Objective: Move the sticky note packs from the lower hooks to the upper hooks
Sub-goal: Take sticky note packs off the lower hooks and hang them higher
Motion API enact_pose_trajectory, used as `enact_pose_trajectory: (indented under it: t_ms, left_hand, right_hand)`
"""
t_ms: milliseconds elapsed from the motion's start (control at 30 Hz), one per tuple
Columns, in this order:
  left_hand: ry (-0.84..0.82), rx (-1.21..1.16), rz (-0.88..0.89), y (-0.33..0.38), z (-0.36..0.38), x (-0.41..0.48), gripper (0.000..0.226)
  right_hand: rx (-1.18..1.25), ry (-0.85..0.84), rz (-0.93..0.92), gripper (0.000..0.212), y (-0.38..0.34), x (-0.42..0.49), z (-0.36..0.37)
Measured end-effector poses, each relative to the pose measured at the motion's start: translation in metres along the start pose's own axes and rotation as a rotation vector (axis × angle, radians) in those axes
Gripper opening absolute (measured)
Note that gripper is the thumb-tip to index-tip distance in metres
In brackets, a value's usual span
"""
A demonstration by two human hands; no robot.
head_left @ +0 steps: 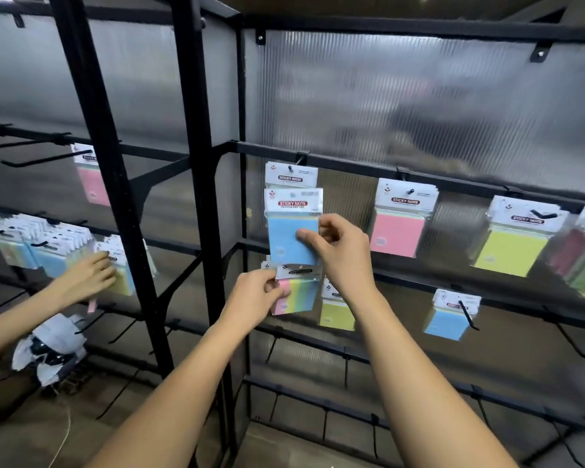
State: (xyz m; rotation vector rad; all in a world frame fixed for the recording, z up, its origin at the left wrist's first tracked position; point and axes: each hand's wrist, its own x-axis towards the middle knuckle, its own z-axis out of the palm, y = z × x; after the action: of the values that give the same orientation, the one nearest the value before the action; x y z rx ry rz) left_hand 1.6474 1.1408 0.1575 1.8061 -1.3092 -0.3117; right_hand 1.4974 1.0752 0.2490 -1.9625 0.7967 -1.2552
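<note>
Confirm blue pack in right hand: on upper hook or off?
Off. Blue pack pinched by right hand, header below the upper hook.

Black metal racks (196, 163), ribbed translucent panels (419, 106)

Raised pack (293, 239) in R hand (338, 255) sits in front of hung pack (291, 175) on upper rail (352, 164). Lower pack (298, 295) in L hand (254, 295) is directly beneath. Two more packs (448, 320) hang to the right on lower rail (406, 281). Another person's hand (88, 276) is in the left bay.
</note>
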Motion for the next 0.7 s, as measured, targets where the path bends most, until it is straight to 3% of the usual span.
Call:
enact_pose_trajectory:
  t_ms: [167, 333, 700]
  left_hand:
    - [-0.010, -0.010, 0.005, -0.013, -0.010, 0.007, 0.009]
    - [-0.011, -0.024, 0.007, -0.020, -0.014, 0.015, 0.017]
    - [-0.029, 0.011, 0.029, -0.023, -0.013, 0.032, 0.010]
  right_hand:
    - [0.002, 0.039, 0.000, 0.027, -0.012, 0.026, 0.024]
    - [0.007, 0.098, 0.004, 0.025, -0.011, 0.046, 0.031]
    - [0.024, 0.117, 0.087, 0.019, 0.005, 0.059, 0.036]
